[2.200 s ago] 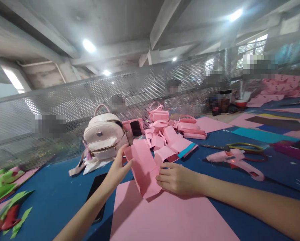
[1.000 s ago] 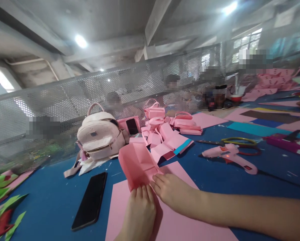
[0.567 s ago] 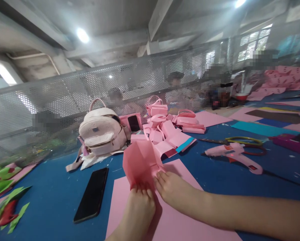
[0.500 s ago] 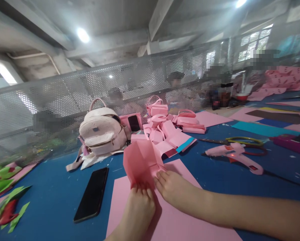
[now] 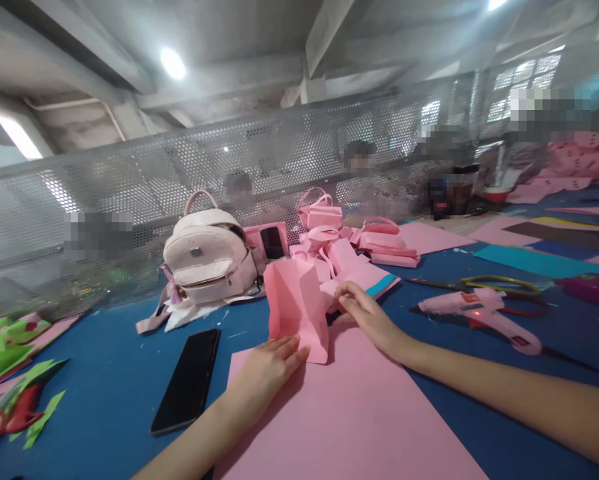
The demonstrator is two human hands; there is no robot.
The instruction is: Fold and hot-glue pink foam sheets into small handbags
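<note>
A folded piece of pink paper [image 5: 297, 303], shaped like an open bag, stands on a large flat pink sheet [image 5: 329, 413]. My left hand [image 5: 274, 363] lies over its near left bottom edge, fingers stretched out and pressing on the paper. Just right of the folded piece is my right hand [image 5: 367, 320], fingers loosely bent and apart, with nothing visible in them. Its fingertips are near a pink piece with a blue strip [image 5: 382, 285]; whether they touch it I cannot tell.
Left of the sheet lies a black phone [image 5: 187, 380], with a backpack [image 5: 212, 257] behind it. Small pink paper bags [image 5: 322, 213] are piled at the back. A pink glue gun [image 5: 479, 313] and scissors [image 5: 499, 287] lie right. Red-handled scissors [image 5: 17, 417] lie far left.
My right hand has let go of the folded pink paper and moved right. My left hand has gone from gripping the paper to lying flat on its bottom edge. The paper now stands more upright.
</note>
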